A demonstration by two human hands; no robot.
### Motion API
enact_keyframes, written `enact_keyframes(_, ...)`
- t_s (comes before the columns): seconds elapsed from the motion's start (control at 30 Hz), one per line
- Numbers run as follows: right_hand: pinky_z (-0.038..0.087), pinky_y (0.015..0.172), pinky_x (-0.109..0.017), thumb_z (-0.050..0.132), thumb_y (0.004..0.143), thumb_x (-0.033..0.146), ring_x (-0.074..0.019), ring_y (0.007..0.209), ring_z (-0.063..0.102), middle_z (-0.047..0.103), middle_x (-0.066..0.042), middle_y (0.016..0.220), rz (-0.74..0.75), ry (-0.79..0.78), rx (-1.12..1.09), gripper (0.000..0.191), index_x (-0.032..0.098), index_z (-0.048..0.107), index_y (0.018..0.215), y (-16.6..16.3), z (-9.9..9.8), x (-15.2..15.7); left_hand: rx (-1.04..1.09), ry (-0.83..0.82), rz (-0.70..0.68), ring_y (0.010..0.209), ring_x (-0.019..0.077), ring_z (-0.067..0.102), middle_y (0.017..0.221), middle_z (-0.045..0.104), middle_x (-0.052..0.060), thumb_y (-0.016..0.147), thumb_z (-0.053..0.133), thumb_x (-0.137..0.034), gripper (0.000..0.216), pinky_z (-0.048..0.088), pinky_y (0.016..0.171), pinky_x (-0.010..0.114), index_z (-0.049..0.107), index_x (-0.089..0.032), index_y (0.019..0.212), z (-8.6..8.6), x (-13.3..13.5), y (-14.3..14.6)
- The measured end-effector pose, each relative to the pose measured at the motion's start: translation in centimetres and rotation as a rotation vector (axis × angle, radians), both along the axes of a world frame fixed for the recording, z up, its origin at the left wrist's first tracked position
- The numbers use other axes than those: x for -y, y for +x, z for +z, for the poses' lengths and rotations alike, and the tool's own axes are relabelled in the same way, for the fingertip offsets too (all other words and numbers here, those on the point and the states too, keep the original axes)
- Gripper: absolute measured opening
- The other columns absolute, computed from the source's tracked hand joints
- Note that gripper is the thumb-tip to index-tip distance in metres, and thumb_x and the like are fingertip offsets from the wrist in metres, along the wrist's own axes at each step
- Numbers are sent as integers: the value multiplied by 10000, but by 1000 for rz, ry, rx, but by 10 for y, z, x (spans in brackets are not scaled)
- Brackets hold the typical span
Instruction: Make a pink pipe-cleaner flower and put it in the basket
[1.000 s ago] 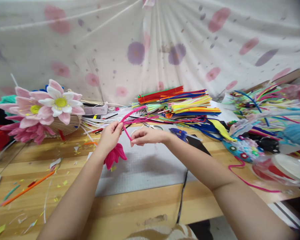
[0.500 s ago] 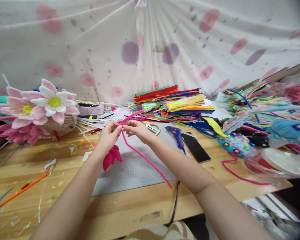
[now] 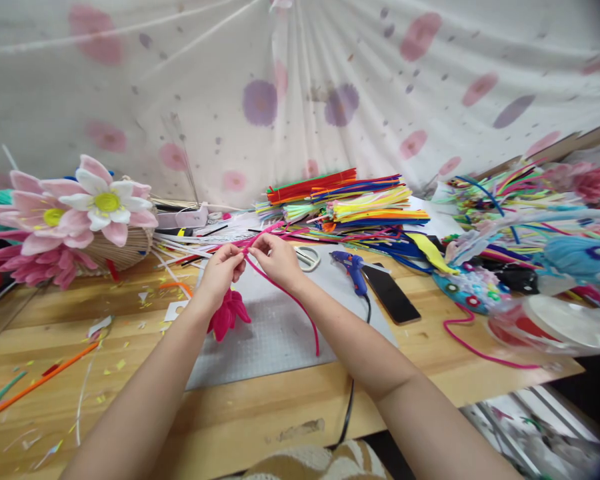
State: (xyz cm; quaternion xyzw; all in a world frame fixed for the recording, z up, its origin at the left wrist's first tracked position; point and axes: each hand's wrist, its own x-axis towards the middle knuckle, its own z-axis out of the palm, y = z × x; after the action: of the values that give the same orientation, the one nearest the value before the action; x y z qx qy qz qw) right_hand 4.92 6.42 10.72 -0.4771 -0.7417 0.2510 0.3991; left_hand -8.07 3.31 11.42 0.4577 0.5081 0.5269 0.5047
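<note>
At the left of the frame I can see finished-looking pink-and-white flowers (image 3: pixel 107 200), with an orange stem (image 3: pixel 45 379) lying in the lower left among scraps.

Left of centre, the left hand (image 3: pixel 222 271) has thumb and fingers pinched narrow on a bright pink fuzzy strip (image 3: pixel 311 320). Below that wrist is a deep pink petalled piece (image 3: pixel 229 316); whether it rests on the grey mat (image 3: pixel 275 350) or hangs from the hand, I cannot tell.

At the centre, the right hand (image 3: pixel 279 262) pinches the same strip right next to the left fingertips. One end points up behind the fingers, and the long tail droops toward the lower centre.

By my judgement the work is partway: the petals look shaped, while this strip is still a loose length, with its bending or joining left to do. Right of centre, the scissors (image 3: pixel 309 259) and the blue glue gun (image 3: pixel 353 268) lie unused, the black phone (image 3: pixel 393 295) beside the gun.

Against half a second ago, both hands keep their pinch at nearly the same place. The tail has swung left and curves more, its tip now higher, and the petalled piece sits slightly further right.
</note>
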Motion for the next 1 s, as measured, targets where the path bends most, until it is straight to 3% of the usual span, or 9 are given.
enact_keyframes(0.2, 407, 635, -220, 577, 772, 272, -92, 643, 535, 596, 24, 700, 32, -64, -118, 105, 179, 546, 733, 0, -7, -9, -46, -27, 10, 389, 46, 333, 476, 446, -60, 700, 564, -268, 155, 226, 394, 179, 450, -170, 664, -3, -1, 4)
enact_keyframes(0.3, 410, 573, -211, 534, 810, 323, -78, 563, 517, 577, 29, 686, 116, -289, -248, 148, 177, 513, 801, 2, -9, -7, -157, 15, 68, 412, 59, 338, 491, 432, -60, 729, 539, -289, 151, 245, 417, 191, 450, -175, 685, -8, -4, 2)
enact_keyframes(0.4, 367, 499, -196, 444, 864, 370, -62, 474, 456, 582, 25, 670, 362, -554, -190, 215, 167, 515, 881, 13, -3, -2, -377, 95, 154, 460, 86, 381, 538, 453, -45, 768, 495, -303, 137, 288, 464, 216, 454, -186, 710, -13, -7, -3)
enact_keyframes(0.47, 341, 509, -189, 451, 863, 338, -59, 499, 440, 578, 17, 659, 456, -490, -36, 220, 151, 564, 838, 22, 8, 1, -605, 124, 171, 511, 111, 428, 584, 491, -24, 787, 474, -300, 127, 305, 505, 238, 462, -191, 723, -13, -6, -7)
enact_keyframes(0.6, 313, 594, -213, 517, 826, 277, -97, 665, 505, 629, -13, 745, 370, -63, 362, 189, 153, 659, 816, 34, 46, -3, -997, 161, 50, 619, 159, 489, 689, 555, 12, 808, 450, -262, 83, 296, 562, 269, 481, -198, 765, -4, 3, -6)
enact_keyframes(0.73, 273, 596, -234, 559, 785, 253, -122, 710, 520, 657, -12, 761, 372, 143, 667, 166, 190, 709, 821, 34, 83, -23, -1048, 261, -195, 620, 155, 483, 678, 542, 2, 816, 413, -216, 93, 309, 576, 269, 470, -199, 744, 10, 13, -2)
enact_keyframes(0.87, 278, 588, -220, 611, 744, 270, -96, 671, 505, 639, 11, 714, 580, 44, 625, 156, 174, 715, 811, 29, 89, -47, -951, 331, -352, 585, 122, 449, 661, 521, -13, 821, 422, -236, 136, 330, 568, 253, 454, -191, 697, 20, 20, -3)
enact_keyframes(1.0, 284, 553, -208, 597, 758, 337, -61, 568, 423, 544, 30, 589, 828, -235, 399, 249, 113, 692, 811, 28, 66, -63, -745, 343, -383, 541, 94, 436, 651, 507, -28, 826, 440, -266, 120, 350, 550, 237, 453, -191, 733, 23, 24, -8)
